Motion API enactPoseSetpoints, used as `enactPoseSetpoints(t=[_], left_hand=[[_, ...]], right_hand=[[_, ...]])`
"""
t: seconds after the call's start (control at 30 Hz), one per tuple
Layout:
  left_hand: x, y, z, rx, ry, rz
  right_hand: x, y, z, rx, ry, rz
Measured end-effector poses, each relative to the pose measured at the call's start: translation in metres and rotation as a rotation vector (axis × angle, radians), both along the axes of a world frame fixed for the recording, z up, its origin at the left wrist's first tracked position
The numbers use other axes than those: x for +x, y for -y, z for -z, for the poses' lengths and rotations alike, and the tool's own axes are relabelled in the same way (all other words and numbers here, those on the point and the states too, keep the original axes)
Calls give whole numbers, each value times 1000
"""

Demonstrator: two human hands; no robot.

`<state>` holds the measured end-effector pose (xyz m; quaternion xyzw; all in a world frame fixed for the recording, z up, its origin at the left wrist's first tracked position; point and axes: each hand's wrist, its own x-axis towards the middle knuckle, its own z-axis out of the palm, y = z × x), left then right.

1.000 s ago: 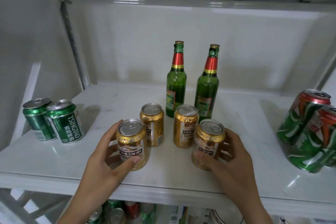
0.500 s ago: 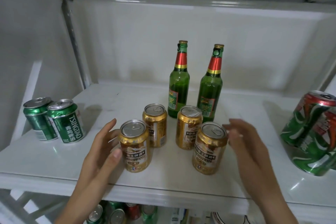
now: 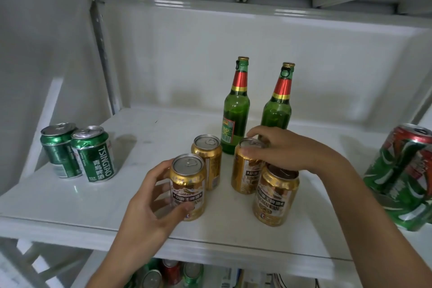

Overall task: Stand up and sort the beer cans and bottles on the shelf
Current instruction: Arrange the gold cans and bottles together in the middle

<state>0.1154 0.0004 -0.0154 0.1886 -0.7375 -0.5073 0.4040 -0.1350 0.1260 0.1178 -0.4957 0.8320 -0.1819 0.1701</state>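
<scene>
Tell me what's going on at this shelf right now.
A person is sorting drinks on a white shelf. The left hand is wrapped around the front left gold can. The right hand reaches over the front right gold can and grips the top of the back right gold can. A fourth gold can stands free. Two green bottles stand behind them, two green cans sit at the left, and red-and-green cans are at the right edge.

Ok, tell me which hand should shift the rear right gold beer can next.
Right. The right hand already rests over the rear right gold beer can, fingers on its lid. The left hand wraps the front left gold can.
</scene>
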Motion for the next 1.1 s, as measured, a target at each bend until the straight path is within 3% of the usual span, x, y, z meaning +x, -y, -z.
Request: enactPoseSetpoints(t=[0.13, 0.23, 0.33, 0.47, 0.57, 0.67, 0.83, 0.97, 1.1], left_hand=[[2, 2, -3, -17, 47, 74], [9, 20, -6, -4, 114, 145], [3, 35, -14, -12, 162, 239], [-26, 31, -23, 214, 3, 310], [-45, 15, -22, 453, -181, 239], [-53, 8, -23, 507, -239, 152], [-59, 8, -29, 564, -220, 193], [-57, 13, -27, 519, -135, 254], [-32, 45, -25, 253, 124, 497]], right_hand=[[-13, -24, 29, -301, 315, 72], [-8, -55, 67, -524, 483, 7], [13, -68, 100, -640, 668, -18], [27, -50, 116, -737, 736, 55], [34, -42, 120, -792, 675, 113], [40, -37, 121, -805, 655, 97], [48, -22, 113, -992, 891, 177], [42, -12, 117, -937, 962, 187], [18, -31, 117, -647, 808, -103]])
